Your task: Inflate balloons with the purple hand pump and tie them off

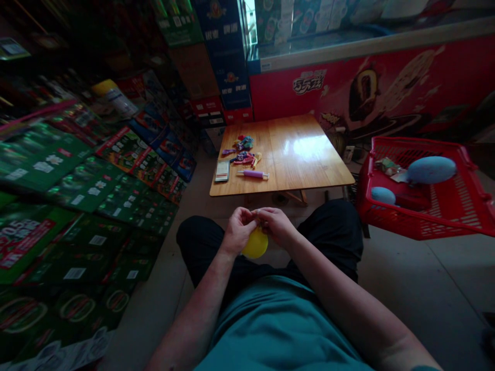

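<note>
The person's left hand (237,232) and right hand (277,225) meet in front of the knees, fingers curled and fingertips pinched together at the neck of a small, round, yellow rubber balloon (256,245). The balloon hangs just below the fingers, between the forearms and above the lap; its skin is smooth, taut and slightly translucent, and it is only partly visible past the left hand. Its neck is hidden by the fingers, so whether it is knotted cannot be told. Beyond the knees, in dark cloth trousers (328,232), stands a low worktop (301,172) of glossy, honey-coloured wood with rounded corners and a bright glare patch. Near its left edge lie a slim purple plastic tube with a pale nozzle (254,174), a loose heap of limp, wrinkled, multicoloured balloons (244,157), and a flat rectangular object with a dark rim (221,171), its pale face too blurred to read. To the right, a slatted red plastic basket (417,229), cut by the frame edge, holds a long blue balloon (432,170), a smaller blue balloon (383,195) partly behind the basket wall, and crumpled pale scraps (389,167) hard to identify. Stacked green cartons (77,190) at left blur into shadow.
</note>
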A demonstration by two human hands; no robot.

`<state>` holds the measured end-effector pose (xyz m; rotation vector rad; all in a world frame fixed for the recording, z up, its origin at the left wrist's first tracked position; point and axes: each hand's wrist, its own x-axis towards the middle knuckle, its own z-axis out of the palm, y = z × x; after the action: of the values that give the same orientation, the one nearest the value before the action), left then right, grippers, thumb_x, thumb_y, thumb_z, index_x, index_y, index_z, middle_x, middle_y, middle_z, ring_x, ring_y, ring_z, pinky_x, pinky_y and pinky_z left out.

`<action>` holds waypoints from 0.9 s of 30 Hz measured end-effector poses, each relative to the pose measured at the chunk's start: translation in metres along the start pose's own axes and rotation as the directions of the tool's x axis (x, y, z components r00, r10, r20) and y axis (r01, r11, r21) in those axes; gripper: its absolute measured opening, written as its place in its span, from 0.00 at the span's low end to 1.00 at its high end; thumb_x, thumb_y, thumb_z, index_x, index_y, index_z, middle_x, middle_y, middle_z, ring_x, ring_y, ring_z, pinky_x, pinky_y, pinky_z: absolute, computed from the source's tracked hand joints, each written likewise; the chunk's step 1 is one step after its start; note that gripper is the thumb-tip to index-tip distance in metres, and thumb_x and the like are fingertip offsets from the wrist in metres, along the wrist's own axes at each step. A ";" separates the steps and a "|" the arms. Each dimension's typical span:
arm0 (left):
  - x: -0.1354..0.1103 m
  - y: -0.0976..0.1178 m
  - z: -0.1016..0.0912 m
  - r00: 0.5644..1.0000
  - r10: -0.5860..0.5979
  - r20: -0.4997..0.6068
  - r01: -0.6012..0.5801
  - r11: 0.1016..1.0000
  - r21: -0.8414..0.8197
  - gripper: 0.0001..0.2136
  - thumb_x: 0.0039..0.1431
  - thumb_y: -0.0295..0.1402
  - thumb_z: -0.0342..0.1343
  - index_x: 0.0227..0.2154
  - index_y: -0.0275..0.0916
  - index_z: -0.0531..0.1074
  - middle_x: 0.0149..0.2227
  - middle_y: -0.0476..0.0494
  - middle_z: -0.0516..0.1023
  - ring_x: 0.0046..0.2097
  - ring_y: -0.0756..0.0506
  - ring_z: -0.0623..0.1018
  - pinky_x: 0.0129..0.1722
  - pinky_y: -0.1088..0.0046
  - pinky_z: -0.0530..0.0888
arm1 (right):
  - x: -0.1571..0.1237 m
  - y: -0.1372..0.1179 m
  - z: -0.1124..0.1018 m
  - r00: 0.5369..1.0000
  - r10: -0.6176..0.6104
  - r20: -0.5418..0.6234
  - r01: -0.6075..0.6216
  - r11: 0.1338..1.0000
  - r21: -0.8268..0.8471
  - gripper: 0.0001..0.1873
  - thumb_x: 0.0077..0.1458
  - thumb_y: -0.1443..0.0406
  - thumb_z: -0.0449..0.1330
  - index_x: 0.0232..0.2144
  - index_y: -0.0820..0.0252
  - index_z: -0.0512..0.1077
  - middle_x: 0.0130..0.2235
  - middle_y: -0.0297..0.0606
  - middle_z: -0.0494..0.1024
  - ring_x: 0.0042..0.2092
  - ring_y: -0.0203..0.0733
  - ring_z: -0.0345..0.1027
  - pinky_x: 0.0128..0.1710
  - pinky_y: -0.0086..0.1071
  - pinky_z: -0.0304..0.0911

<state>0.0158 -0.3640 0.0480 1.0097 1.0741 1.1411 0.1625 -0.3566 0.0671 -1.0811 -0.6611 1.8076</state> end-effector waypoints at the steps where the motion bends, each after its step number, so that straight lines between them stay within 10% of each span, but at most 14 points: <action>1: 0.000 -0.001 0.000 1.000 -0.013 -0.006 0.013 1.000 0.002 0.21 0.46 0.33 0.76 0.35 0.41 0.67 0.32 0.52 0.79 0.32 0.50 0.77 0.35 0.75 0.73 | -0.001 -0.001 0.000 1.000 -0.020 -0.003 0.020 0.999 -0.043 0.11 0.44 0.63 0.69 0.29 0.66 0.81 0.24 0.33 0.74 0.25 0.30 0.59 0.24 0.27 0.48; 9: 0.003 -0.004 0.002 0.994 -0.095 0.049 0.094 0.995 0.024 0.13 0.47 0.34 0.76 0.32 0.35 0.79 0.32 0.43 0.83 0.33 0.46 0.79 0.32 0.74 0.72 | -0.012 -0.001 0.008 0.988 -0.157 0.001 0.154 0.970 -0.189 0.08 0.47 0.63 0.69 0.24 0.64 0.79 0.22 0.33 0.73 0.25 0.31 0.58 0.25 0.27 0.50; 16: -0.001 -0.001 0.006 0.992 -0.105 -0.076 0.090 0.980 -0.180 0.17 0.41 0.35 0.80 0.33 0.37 0.81 0.32 0.47 0.83 0.31 0.50 0.80 0.35 0.75 0.75 | -0.017 -0.010 0.000 0.998 0.059 0.030 -0.066 0.837 0.543 0.15 0.53 0.66 0.67 0.22 0.61 0.65 0.20 0.26 0.60 0.21 0.26 0.46 0.19 0.22 0.42; 27: 0.001 -0.003 0.001 0.981 -0.104 -0.161 0.050 0.949 -0.312 0.21 0.38 0.39 0.82 0.34 0.39 0.80 0.31 0.51 0.83 0.31 0.52 0.81 0.37 0.76 0.77 | -0.015 -0.011 -0.015 0.959 0.270 0.087 -0.263 0.727 0.634 0.07 0.62 0.70 0.57 0.31 0.64 0.71 0.19 0.25 0.58 0.19 0.26 0.46 0.17 0.18 0.49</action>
<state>0.0172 -0.3634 0.0449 0.6260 1.0256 1.3043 0.1835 -0.3646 0.0748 -0.7263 0.1610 2.0459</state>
